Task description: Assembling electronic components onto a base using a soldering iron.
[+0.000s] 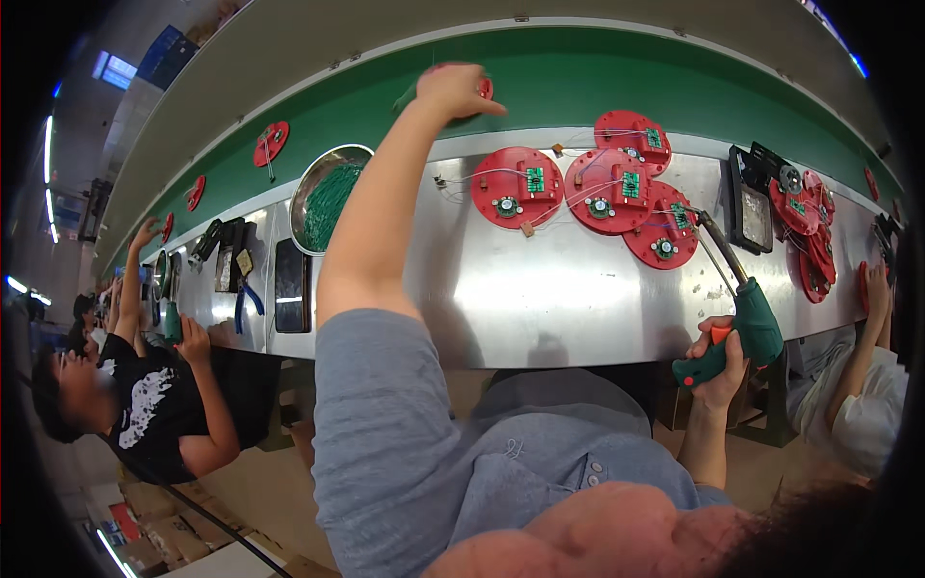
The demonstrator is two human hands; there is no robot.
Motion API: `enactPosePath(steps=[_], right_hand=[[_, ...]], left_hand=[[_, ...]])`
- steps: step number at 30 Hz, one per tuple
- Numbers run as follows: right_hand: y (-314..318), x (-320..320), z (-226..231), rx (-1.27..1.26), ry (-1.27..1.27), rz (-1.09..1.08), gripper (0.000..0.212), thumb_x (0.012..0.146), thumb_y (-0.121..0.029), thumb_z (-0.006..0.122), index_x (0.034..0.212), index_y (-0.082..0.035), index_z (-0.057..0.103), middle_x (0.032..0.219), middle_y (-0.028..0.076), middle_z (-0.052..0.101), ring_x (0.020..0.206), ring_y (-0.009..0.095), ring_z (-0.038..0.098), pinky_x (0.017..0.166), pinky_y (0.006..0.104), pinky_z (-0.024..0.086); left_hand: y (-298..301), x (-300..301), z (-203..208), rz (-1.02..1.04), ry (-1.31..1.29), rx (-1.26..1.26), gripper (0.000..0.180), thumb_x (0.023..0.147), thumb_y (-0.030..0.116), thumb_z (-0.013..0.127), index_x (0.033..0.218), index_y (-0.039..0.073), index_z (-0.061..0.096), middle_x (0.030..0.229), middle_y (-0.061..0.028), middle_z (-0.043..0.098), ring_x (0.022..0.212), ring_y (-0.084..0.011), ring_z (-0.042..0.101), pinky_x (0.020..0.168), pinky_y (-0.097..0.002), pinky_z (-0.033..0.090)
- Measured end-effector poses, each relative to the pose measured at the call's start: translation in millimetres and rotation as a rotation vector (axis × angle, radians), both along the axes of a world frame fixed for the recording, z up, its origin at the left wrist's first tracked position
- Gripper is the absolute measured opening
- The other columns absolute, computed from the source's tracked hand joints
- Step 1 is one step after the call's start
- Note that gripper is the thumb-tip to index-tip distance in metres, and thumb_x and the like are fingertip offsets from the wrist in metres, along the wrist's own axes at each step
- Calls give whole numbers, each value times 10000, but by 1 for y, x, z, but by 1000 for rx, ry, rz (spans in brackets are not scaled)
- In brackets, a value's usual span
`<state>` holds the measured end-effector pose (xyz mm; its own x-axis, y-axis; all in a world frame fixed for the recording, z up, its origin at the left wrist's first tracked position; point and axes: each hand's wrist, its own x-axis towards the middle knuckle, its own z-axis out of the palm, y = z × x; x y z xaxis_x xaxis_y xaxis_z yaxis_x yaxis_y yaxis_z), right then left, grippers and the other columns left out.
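Observation:
My left arm stretches across the steel bench to the green belt. There my left hand (451,92) lies over a red disc (486,89), thumb spread out to the right and clear of the rim. The other fingers are mostly hidden, and the disc is largely covered. My right hand (723,371) is wrapped round the handle of a green soldering gun (758,323) with an orange trigger. Its tip reaches the green circuit board (682,215) on a red disc (665,249). Overlapping that disc are more wired red discs (588,204), and another (491,196) lies to the left.
A metal bowl (301,207) of green wires stands left of my arm, beside a black phone (292,286) and blue-handled pliers (248,301). A black tray (737,207) sits at right. People work on both sides; red discs (272,144) ride the belt (568,77).

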<state>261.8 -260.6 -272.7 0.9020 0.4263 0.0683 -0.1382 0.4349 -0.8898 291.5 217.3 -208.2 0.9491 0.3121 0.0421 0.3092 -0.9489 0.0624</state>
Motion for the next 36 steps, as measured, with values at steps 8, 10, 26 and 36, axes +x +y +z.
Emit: enactPosePath(steps=[8,10,26,36], right_hand=[[77,-2,7,326,514,286,383,881,-378,431,975,-16,515,878,116,579,730,205,554,724,376,469],[103,4,-3,435,464,309,372,863,-336,474,965,17,525,936,155,570,908,279,551,924,445,393],[95,-61,17,-15,345,299,305,797,-124,583,1061,-41,454,873,128,604,716,171,598,631,307,510],[109,-79,27,-67,189,317,425,693,20,651,1067,-22,456,807,69,575,699,135,581,636,252,473]], left_hand=[[-84,-68,-24,-358,35,-187,580,557,469,699,983,86,606,856,-111,627,815,-284,593,672,-371,465],[-92,-90,-13,-236,56,-141,561,552,444,701,979,93,608,824,-111,630,789,-281,601,663,-367,471],[-249,-205,-38,77,-340,-2133,165,913,151,437,1000,34,513,700,28,445,504,-2,297,418,-143,211],[-260,-211,-54,134,-339,-2012,132,893,166,481,950,63,540,659,43,473,493,10,340,415,-139,239]])
